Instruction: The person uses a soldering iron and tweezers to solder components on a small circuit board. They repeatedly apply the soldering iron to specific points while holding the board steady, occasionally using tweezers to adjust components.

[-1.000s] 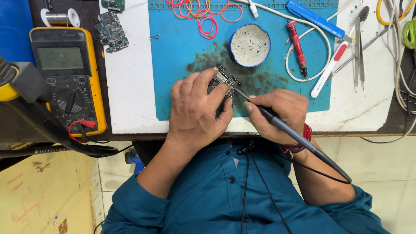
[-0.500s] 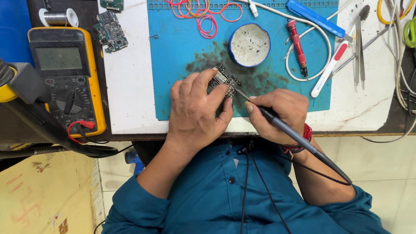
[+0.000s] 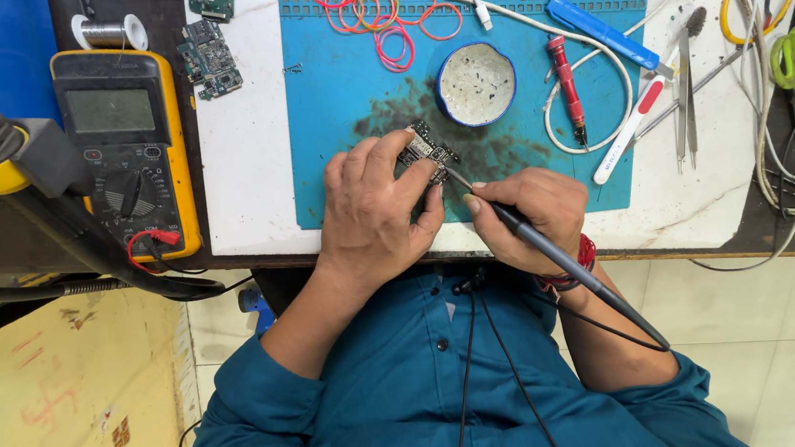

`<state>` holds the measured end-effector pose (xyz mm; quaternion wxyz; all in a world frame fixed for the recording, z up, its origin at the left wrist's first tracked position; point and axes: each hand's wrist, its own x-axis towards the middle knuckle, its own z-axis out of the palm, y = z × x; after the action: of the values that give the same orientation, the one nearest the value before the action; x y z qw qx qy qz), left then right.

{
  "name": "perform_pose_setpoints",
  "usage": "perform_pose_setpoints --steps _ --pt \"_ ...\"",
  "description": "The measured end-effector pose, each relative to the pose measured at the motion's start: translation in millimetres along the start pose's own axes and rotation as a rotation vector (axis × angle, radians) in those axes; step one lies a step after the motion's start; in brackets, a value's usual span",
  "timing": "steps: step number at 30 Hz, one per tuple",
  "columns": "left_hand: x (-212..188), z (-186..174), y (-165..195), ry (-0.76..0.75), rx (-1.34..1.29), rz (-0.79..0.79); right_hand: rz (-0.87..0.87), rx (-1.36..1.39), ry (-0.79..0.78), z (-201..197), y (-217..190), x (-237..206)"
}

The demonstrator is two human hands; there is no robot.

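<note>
A small circuit board (image 3: 427,151) was held at the centre of the frame, on the dark, stained patch of a blue work mat (image 3: 340,113). It was pinched by the left hand (image 3: 377,211), whose grip was closed around the board's lower left edge, thumb and fingers pressing it against the mat. The right hand (image 3: 531,217) was wrapped in a closed pen-style grip around a soldering iron (image 3: 553,253), whose tip was laid against the board's right edge. For the joint to be worked well, the board would best be kept pinned flat, the iron steadied by a wrist rested on the bench (image 3: 247,150), and the tip applied only briefly, so it was judged. Just above the board a round blue-rimmed tin (image 3: 475,83) was seen, with a red screwdriver (image 3: 566,90) and a white cable (image 3: 551,114) to its right. Coloured rubber bands (image 3: 369,10) lay at the upper centre. A yellow multimeter (image 3: 128,151) rested at the upper left.
</note>
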<state>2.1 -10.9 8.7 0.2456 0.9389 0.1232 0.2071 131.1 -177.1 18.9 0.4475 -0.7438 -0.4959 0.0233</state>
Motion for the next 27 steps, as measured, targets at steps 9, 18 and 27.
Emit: perform_pose_setpoints --steps 9,18,27 --pt "0.2 0.4 0.3 0.005 0.005 -0.004 0.004 0.005 0.003 0.2 -0.9 0.6" --pt "0.3 -0.2 0.5 0.002 0.007 0.0 0.001 0.003 -0.006 -0.3 -1.2 1.1" --pt "0.3 0.2 0.3 0.001 0.008 0.002 -0.027 -0.007 -0.013 0.3 0.0 1.6"
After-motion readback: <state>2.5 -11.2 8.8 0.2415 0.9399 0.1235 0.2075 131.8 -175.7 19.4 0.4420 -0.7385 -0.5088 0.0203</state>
